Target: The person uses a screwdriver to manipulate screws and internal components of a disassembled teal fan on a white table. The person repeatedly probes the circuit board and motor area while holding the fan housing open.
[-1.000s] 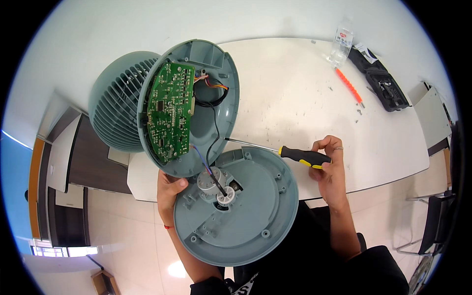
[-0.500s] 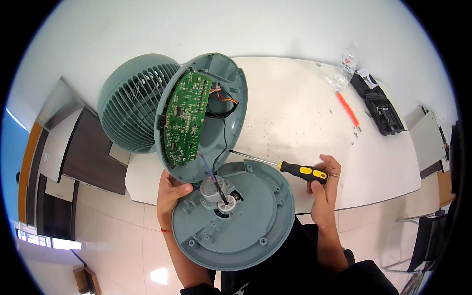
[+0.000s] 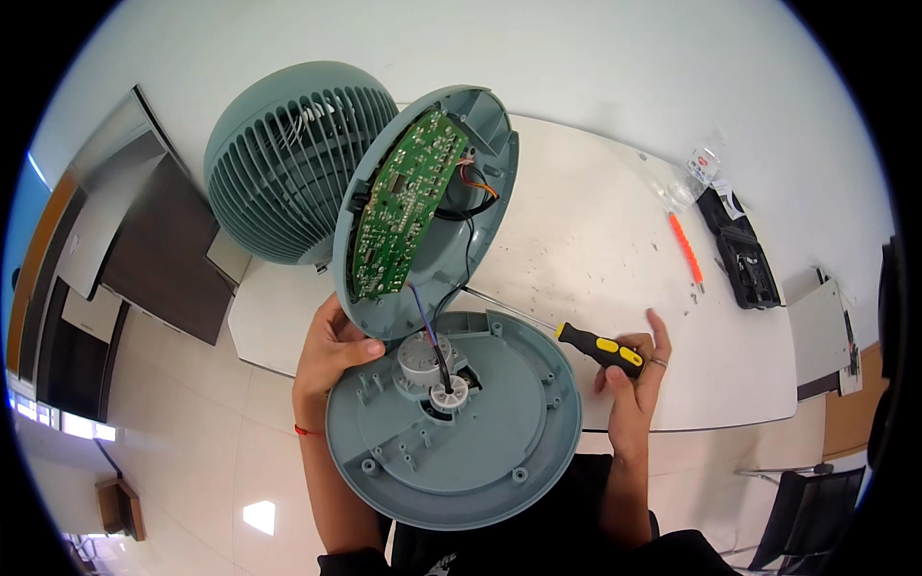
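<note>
A white wall (image 3: pixel 595 58) stands behind a white table (image 3: pixel 576 221). A black chair (image 3: pixel 812 509) stands on the shiny floor (image 3: pixel 211 470).

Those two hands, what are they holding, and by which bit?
Right hand: screwdriver, by its handle. Left hand: at the lower edge of the upper shell; its grip is partly hidden, so unclear.

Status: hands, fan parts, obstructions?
Right hand holding screwdriver. Left hand at lower edge of housing. Circuit board exposed. Wires bridge housing and round base.

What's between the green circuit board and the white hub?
In the head view, the tilted shell's lower wall, then a pale round motor, with a blue wire and black cable.
</note>
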Available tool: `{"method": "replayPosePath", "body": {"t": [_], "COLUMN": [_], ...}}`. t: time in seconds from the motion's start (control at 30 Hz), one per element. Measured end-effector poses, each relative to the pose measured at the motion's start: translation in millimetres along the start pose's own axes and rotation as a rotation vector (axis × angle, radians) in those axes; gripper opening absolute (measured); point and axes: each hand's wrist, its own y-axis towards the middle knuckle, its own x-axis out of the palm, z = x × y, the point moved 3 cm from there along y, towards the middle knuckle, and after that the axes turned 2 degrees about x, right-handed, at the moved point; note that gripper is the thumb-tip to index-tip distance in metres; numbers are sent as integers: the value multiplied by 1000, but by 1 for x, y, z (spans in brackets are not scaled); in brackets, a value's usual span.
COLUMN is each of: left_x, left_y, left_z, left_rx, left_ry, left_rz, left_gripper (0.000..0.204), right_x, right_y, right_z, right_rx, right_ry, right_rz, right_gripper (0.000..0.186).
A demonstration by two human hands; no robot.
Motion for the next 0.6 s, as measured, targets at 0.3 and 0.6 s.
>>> {"method": "replayPosePath", "body": {"t": [0.3, 0.6], "left_x": [-1, -2], "left_y": [-1, 0], "left_z": [3, 3], "left_rx": [27, 35], "left_ry": [12, 36], "left_rz": [-12, -27], "left_gripper": [83, 84], "right_x": [-19, -14], "right_y": [-5, -7], "right_z": [6, 5], "right_rx": [334, 291], "right_ry": [-20, 19], "right_rz": [-215, -122], "right_gripper": [48, 37]}}
